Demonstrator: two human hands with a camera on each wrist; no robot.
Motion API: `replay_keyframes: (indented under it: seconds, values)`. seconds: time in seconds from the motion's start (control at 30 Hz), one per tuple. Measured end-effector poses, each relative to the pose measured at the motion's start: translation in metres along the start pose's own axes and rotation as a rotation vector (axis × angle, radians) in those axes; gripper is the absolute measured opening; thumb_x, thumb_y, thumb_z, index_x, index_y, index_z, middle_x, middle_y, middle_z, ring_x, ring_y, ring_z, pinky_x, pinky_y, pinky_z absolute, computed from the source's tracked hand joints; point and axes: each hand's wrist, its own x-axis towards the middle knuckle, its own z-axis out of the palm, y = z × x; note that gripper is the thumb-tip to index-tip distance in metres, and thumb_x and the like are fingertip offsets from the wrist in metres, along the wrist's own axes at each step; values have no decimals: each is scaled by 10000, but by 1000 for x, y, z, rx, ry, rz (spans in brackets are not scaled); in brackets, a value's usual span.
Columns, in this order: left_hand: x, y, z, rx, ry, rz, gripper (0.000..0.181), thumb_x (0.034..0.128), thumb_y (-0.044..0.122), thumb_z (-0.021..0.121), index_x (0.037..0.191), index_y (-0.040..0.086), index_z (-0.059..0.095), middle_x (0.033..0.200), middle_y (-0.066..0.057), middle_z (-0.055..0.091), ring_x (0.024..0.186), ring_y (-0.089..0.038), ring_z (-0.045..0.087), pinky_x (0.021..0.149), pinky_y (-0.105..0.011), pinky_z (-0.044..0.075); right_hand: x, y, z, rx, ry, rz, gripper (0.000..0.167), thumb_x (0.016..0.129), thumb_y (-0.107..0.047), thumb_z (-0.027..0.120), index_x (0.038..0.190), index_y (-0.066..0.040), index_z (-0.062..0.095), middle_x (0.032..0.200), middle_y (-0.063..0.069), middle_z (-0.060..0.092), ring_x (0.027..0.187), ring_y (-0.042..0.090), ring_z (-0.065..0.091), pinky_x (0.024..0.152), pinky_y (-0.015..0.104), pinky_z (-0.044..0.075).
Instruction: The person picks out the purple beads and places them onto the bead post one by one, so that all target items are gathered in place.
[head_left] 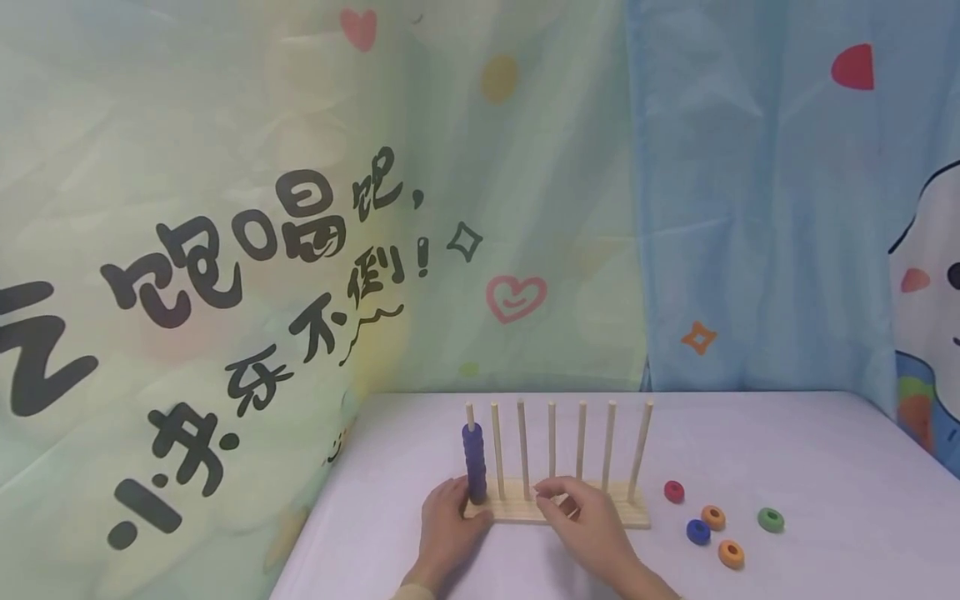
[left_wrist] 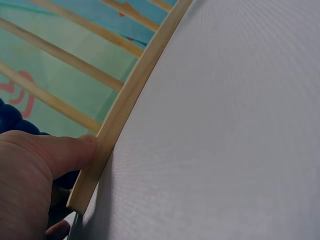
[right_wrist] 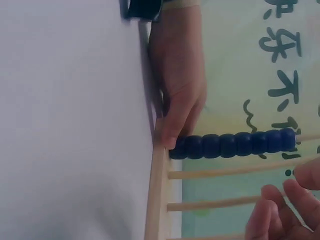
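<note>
A wooden peg rack [head_left: 517, 515] stands on the table, with several upright pegs along its base. Its leftmost peg carries a stack of dark blue beads [head_left: 475, 462], and the bare tip pokes out on top. My left hand [head_left: 450, 521] grips the left end of the base; in the left wrist view the thumb [left_wrist: 75, 152] presses on its front edge. My right hand [head_left: 588, 525] hovers in front of the middle pegs with bent fingers. Between its thumb and fingers [right_wrist: 272, 212] a gap shows in the right wrist view, and I see nothing held there.
Right of the rack lie loose beads: a red one [head_left: 674, 492], a blue one [head_left: 698, 532], an orange one [head_left: 713, 517], another orange one [head_left: 731, 554] and a green one [head_left: 770, 520]. A printed curtain [head_left: 525, 208] hangs behind the white tabletop [head_left: 847, 467].
</note>
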Motion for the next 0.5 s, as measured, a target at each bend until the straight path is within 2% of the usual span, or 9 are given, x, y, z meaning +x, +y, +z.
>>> replay_keyframes:
  seconds: [0.1, 0.27, 0.3, 0.37, 0.5]
  values:
    - [0, 0, 2, -4, -2, 8, 503, 739, 278, 772, 1191, 80, 675, 1179, -85, 670, 1175, -325, 551, 1061, -541, 357, -8, 4, -9, -15, -17, 57, 104, 866, -145, 724, 957, -195, 715, 895, -76, 700, 645, 41, 578, 569, 202, 506]
    - [0, -2, 0, -12, 0, 10, 484, 739, 266, 771, 1179, 86, 682, 1172, -86, 673, 1163, -322, 561, 1051, -543, 370, -19, 13, -24, -64, -26, 35, 108, 869, -133, 718, 974, -160, 716, 903, -68, 715, 679, 29, 582, 601, 207, 513]
    - [-1, -3, -2, -15, 0, 6, 482, 739, 260, 771, 1178, 85, 681, 1174, -89, 672, 1164, -325, 561, 1050, -547, 370, -20, 15, -28, -76, -31, 51, 108, 871, -135, 718, 977, -157, 716, 906, -74, 716, 695, 26, 586, 614, 205, 518]
    - [-1, -5, -5, -22, 2, -4, 475, 740, 252, 770, 1177, 88, 682, 1180, -90, 670, 1165, -329, 561, 1050, -552, 369, -22, 18, -34, -105, -44, 104, 104, 878, -152, 715, 982, -155, 716, 912, -82, 713, 721, 26, 588, 636, 204, 521]
    - [-3, -9, -12, -62, -19, -51, 482, 759, 236, 759, 1203, 74, 666, 1220, -118, 649, 1203, -352, 540, 1072, -562, 352, -24, 26, -44, -166, -67, 268, 114, 887, -176, 709, 1000, -179, 723, 916, -108, 701, 729, 42, 578, 648, 195, 510]
